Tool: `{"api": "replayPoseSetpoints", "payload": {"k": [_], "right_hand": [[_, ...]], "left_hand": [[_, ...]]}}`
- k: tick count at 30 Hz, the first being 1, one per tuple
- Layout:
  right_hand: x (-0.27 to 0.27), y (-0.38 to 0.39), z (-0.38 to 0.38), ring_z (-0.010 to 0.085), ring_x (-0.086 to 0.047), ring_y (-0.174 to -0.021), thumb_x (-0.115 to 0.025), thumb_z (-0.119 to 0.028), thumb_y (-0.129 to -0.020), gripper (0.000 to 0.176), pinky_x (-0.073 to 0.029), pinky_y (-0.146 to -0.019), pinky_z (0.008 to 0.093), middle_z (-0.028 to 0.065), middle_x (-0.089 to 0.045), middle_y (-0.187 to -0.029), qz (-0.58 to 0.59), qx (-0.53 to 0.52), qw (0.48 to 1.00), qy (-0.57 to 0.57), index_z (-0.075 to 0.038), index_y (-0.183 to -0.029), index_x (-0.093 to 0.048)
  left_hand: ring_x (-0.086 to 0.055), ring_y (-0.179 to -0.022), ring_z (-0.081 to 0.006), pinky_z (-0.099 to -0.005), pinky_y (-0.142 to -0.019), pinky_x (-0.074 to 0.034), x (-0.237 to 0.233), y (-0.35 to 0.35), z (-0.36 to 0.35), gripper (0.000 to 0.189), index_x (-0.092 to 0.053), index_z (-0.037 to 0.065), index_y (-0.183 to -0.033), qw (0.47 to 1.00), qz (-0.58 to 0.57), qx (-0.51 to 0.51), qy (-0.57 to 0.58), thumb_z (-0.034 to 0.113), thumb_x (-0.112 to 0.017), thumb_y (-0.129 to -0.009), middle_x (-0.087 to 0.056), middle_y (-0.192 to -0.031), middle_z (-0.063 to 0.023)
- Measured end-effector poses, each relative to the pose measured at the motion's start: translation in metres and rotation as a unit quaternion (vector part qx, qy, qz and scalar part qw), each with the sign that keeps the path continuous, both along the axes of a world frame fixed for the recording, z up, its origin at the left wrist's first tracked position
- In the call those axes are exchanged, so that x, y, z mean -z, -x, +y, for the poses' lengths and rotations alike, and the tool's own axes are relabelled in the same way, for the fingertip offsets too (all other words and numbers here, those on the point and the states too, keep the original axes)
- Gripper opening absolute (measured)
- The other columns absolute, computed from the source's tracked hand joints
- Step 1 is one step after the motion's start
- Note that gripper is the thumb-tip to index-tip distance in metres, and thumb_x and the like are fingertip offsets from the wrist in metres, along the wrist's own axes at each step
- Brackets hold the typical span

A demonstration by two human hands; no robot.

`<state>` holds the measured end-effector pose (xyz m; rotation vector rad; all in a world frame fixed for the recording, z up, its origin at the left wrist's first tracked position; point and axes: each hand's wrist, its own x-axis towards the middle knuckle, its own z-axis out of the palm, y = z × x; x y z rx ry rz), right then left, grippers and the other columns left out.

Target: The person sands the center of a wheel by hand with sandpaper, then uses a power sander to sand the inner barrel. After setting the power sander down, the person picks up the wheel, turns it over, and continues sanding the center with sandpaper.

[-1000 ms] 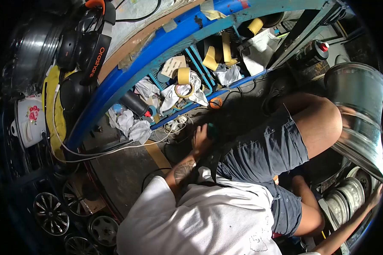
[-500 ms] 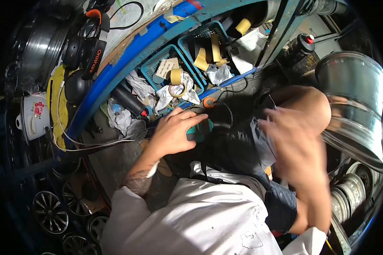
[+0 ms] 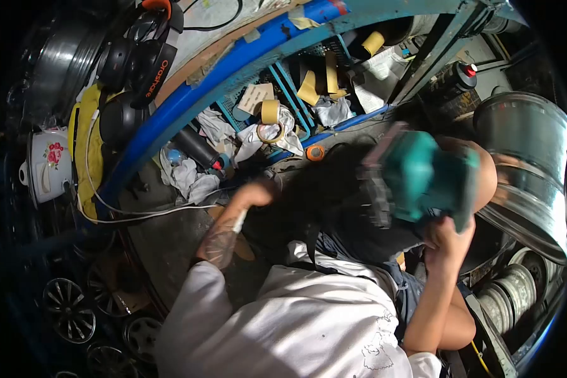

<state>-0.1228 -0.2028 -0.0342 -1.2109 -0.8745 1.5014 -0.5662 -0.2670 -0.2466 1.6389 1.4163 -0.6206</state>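
Observation:
My right hand (image 3: 447, 238) grips a teal electric sander (image 3: 419, 173) and holds it up over my right thigh, near the bare knee. The sander is smeared by motion, and its flat pad side faces left. My left hand (image 3: 260, 192) is on the left beside my dark-clothed lap, with its fingers lost in shadow and blur; whether it holds anything is hidden. Just beyond it lie a black bottle with a red tip (image 3: 198, 148) and crumpled white rags (image 3: 189, 179). To the right of my knee stands a shiny metal wheel rim (image 3: 526, 170).
Teal baskets (image 3: 286, 94) under the blue frame bar (image 3: 189, 94) hold tape rolls (image 3: 270, 112), paper pieces and cloths. An orange ring-shaped object (image 3: 315, 152) lies on the floor. A white cable (image 3: 151, 214) runs at left. Several wheels (image 3: 69, 309) stand lower left.
The teal sander, earlier under my left hand in the middle, is now raised at right in my right hand. My left hand has come off it and dropped slightly.

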Motion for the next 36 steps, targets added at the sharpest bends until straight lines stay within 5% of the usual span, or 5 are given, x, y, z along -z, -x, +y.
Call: {"api": "replayPoseSetpoints", "payload": {"k": [6, 10, 14, 26, 36], "right_hand": [[0.084, -0.072, -0.027, 0.0035, -0.027, -0.051, -0.079, -0.042, -0.096, 0.034, -0.025, -0.047, 0.0212, -0.0125, -0.029, -0.065, 0.260, -0.044, 0.965, -0.010, -0.016, -0.097, -0.058], [0.089, -0.083, -0.050, 0.0039, -0.036, -0.053, -0.076, 0.000, -0.078, 0.040, -0.029, -0.051, 0.0207, -0.0105, -0.045, -0.072, 0.171, 0.141, 0.961, 0.167, -0.012, -0.115, -0.064], [0.100, -0.082, -0.054, 0.0065, -0.033, -0.051, -0.067, 0.008, -0.074, 0.045, -0.027, -0.048, 0.0249, -0.0086, -0.045, -0.071, 0.196, 0.049, 0.976, 0.084, -0.011, -0.114, -0.062], [0.148, -0.147, -0.064, 0.0006, -0.045, -0.063, -0.101, -0.050, -0.061, 0.101, -0.033, -0.051, 0.0179, -0.0052, -0.065, -0.104, 0.220, 0.057, 0.972, 0.065, -0.009, -0.141, -0.055], [0.117, -0.123, -0.053, 0.0030, -0.035, -0.058, -0.093, -0.048, -0.075, 0.076, -0.034, -0.056, 0.0214, -0.0129, -0.041, -0.075, 0.099, 0.006, 0.989, 0.110, -0.009, -0.131, -0.058]], "left_hand": [[-0.070, -0.100, -0.0283, -0.0452, -0.083, -0.054, 0.168, 0.012, -0.079, 0.027, -0.076, 0.006, -0.106, 0.982, 0.080, -0.170, 0.019, 0.026, -0.061, -0.094, -0.074, -0.104, -0.0129], [-0.070, -0.096, -0.0277, -0.0448, -0.080, -0.053, 0.214, -0.008, -0.070, 0.025, -0.075, 0.005, -0.105, 0.965, 0.065, -0.254, -0.027, 0.024, -0.062, -0.095, -0.073, -0.100, -0.0126], [-0.069, -0.092, -0.0272, -0.0443, -0.077, -0.053, 0.207, -0.026, -0.080, 0.023, -0.074, 0.005, -0.104, 0.948, 0.025, -0.311, -0.059, 0.022, -0.063, -0.095, -0.072, -0.097, -0.0123], [-0.067, -0.079, -0.0254, -0.0430, -0.067, -0.051, 0.099, 0.064, -0.362, 0.016, -0.072, 0.003, -0.101, 0.851, 0.135, -0.502, 0.077, 0.017, -0.066, -0.095, -0.068, -0.086, -0.0116], [-0.065, -0.068, -0.0240, -0.0420, -0.060, -0.050, 0.107, 0.112, -0.329, 0.011, -0.069, 0.001, -0.099, 0.727, 0.088, -0.679, 0.047, 0.012, -0.069, -0.096, -0.065, -0.077, -0.0110]]}}
